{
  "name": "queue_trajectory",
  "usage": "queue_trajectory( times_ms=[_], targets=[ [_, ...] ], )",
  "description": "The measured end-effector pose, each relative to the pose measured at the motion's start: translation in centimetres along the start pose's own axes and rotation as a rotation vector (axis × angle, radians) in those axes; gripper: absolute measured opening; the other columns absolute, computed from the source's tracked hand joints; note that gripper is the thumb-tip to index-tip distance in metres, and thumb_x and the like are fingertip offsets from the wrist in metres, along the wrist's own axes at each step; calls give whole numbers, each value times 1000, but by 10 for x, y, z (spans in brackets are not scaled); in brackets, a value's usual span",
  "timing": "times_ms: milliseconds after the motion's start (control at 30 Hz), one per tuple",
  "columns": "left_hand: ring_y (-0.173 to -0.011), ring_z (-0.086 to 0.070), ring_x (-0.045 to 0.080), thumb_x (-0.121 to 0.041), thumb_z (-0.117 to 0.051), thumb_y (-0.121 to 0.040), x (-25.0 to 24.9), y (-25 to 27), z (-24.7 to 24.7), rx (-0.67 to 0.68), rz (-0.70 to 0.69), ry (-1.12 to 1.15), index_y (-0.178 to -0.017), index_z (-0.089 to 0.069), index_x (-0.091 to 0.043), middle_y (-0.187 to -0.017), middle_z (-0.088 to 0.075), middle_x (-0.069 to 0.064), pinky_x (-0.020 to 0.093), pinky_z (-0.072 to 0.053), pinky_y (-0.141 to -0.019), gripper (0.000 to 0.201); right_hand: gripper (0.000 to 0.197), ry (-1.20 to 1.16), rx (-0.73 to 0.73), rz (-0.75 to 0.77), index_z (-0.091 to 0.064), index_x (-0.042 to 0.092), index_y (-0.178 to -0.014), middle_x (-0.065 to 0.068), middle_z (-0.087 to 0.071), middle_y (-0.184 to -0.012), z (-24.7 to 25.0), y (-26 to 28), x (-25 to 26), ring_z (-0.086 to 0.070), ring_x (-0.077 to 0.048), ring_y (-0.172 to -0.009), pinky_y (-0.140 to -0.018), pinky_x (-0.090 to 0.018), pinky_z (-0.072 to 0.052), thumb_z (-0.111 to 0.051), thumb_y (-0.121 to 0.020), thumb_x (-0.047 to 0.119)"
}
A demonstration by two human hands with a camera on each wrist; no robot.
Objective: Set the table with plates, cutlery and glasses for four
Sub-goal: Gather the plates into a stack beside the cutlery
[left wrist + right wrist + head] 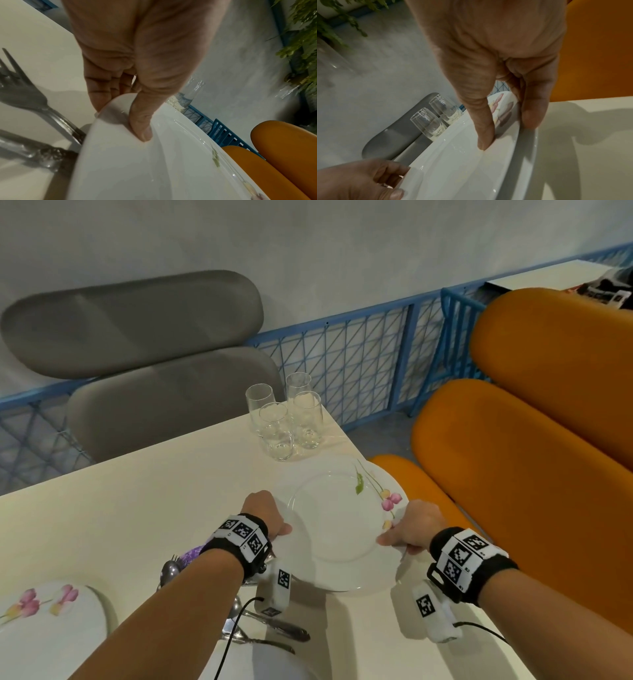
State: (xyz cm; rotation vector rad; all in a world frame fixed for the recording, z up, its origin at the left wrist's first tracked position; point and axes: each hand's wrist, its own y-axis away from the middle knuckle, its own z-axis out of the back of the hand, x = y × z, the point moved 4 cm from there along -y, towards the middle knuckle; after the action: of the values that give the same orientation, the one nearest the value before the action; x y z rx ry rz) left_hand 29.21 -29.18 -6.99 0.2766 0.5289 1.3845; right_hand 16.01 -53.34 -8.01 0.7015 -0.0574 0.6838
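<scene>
Both hands hold one white plate (335, 529) with a pink flower print, near the table's right edge. My left hand (274, 525) grips its left rim, thumb on top (142, 125) and fingers underneath. My right hand (399, 534) grips the right rim the same way, its thumb (485, 132) pressed on the plate (462, 162). Whether the plate touches the table is unclear. Several empty glasses (286, 419) stand bunched at the far right corner. Forks and spoons (274, 625) lie under my left wrist, and a fork (25, 92) shows beside the plate (137, 169).
A second flowered plate (44, 628) sits at the near left of the cream table (137, 491), and part of another plate (274, 662) shows at the bottom. Grey chairs (164, 398) stand behind the table, orange seats (513, 474) to the right, with a blue railing (359, 361) beyond.
</scene>
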Motion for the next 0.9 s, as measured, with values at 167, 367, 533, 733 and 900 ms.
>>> queue_trajectory(
  times_ms=[167, 367, 533, 733, 900],
  targets=[
    [-95, -59, 21, -32, -73, -76, -11, -4, 2, -41, -65, -69, -104, -60, -4, -109, -63, 9, 24, -47, -72, 42, 36, 13, 54, 12, -65, 10, -84, -1, -72, -75, 4, -3, -8, -59, -12, -47, -51, -20, -56, -83, -69, 38],
    [-88, -61, 21, -31, -69, -77, -9, -2, -3, 4, -54, -115, -87, -56, -6, -95, -64, 6, 23, -48, -62, 30, 27, 146, 10, 51, -59, 14, -86, 0, -70, -85, 22, -10, 4, -63, -15, -62, -55, -22, -51, -68, -81, 39],
    [-96, -62, 25, -20, -68, -78, -2, 5, -15, 49, 12, 5, -112, -47, -3, -108, -63, 11, 27, -49, -67, 44, 21, 209, -110, 130, -60, 7, -90, -6, -59, -81, 41, -24, 35, -59, -22, -78, -65, -27, -50, -64, -87, 28],
    [-112, -56, 29, -7, -56, -85, -3, 7, -6, -20, -52, -30, -121, -50, -2, -118, -61, 13, 30, -48, -84, 37, 24, 315, -113, 108, -62, 5, -81, -7, -67, -80, 38, -27, 35, -65, -20, -74, -72, -31, -57, -78, -76, 22],
    [-103, -61, 31, -8, -50, -87, 7, 10, -13, 30, 17, 104, -113, -56, 0, -112, -64, 14, 31, -51, -79, 27, 23, 276, -17, 54, -62, 7, -85, -8, -68, -88, 39, -32, 22, -69, -22, -83, -79, -32, -59, -76, -78, 24]
  ],
)
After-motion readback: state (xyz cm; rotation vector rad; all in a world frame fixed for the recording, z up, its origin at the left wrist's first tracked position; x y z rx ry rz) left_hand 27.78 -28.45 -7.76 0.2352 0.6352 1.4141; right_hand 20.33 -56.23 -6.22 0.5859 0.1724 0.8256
